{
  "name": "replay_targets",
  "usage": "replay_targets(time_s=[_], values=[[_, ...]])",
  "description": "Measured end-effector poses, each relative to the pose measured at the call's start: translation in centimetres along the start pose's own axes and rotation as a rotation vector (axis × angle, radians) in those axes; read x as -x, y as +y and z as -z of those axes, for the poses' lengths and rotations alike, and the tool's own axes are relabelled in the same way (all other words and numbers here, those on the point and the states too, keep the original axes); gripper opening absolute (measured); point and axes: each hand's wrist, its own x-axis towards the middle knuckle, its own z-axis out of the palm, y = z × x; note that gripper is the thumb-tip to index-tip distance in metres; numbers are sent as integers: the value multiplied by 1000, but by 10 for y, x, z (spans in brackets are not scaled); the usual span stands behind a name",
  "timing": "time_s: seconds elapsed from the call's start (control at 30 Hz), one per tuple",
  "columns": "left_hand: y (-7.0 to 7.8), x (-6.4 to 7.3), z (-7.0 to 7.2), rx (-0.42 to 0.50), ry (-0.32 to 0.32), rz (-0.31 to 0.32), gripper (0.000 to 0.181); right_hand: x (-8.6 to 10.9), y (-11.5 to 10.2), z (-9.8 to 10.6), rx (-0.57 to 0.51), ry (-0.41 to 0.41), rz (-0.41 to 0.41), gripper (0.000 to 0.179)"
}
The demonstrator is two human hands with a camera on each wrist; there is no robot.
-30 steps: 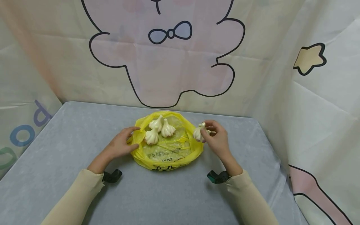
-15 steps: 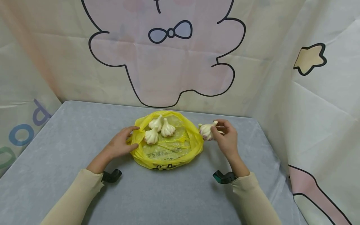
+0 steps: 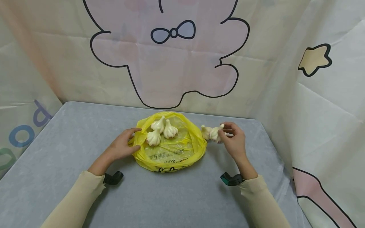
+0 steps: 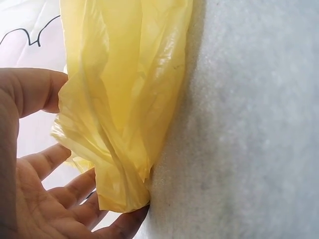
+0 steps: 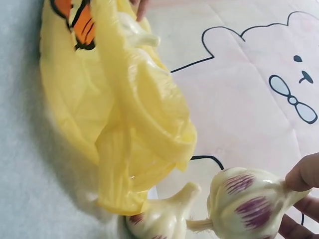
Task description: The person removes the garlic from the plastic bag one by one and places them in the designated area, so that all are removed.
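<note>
A yellow plastic bag (image 3: 171, 165) lies wide open on the grey table, with three white garlic bulbs (image 3: 170, 130) inside it. My left hand (image 3: 122, 144) holds the bag's left rim between thumb and spread fingers; its bunched folds (image 4: 114, 149) fill the left wrist view. Beyond the right rim, my right hand (image 3: 235, 141) pinches a garlic bulb (image 5: 244, 204) with purple streaks by its stem. Another garlic bulb (image 5: 162, 219) sits between that one and the bag, right at the bag's side.
Grey cloth (image 3: 159, 202) covers the table. A printed curtain (image 3: 182, 79) with a cartoon figure hangs along its far edge, and more printed cloth (image 3: 328, 133) closes off the right side. Dark bands (image 3: 114, 179) sit at both wrists.
My right hand has moved to the right with a garlic bulb, and a second bulb now shows beside the bag. My left hand and the bag have hardly moved.
</note>
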Motion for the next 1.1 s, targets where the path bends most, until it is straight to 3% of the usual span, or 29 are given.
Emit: replay_targets(time_s=[0.17, 0.37, 0.7, 1.1], values=[[-1, 0, 0, -3, 1, -2, 66, -4, 34, -4, 92, -9, -4, 21], [-3, 0, -2, -1, -4, 0, 66, -4, 52, -8, 168, -41, -24, 22], [-2, -1, -2, 2, -3, 18, 66, -5, 64, -14, 226, -124, -98, 25], [-3, 1, -2, 9, 1, 3, 65, -3, 65, -16, 259, -163, -121, 27]])
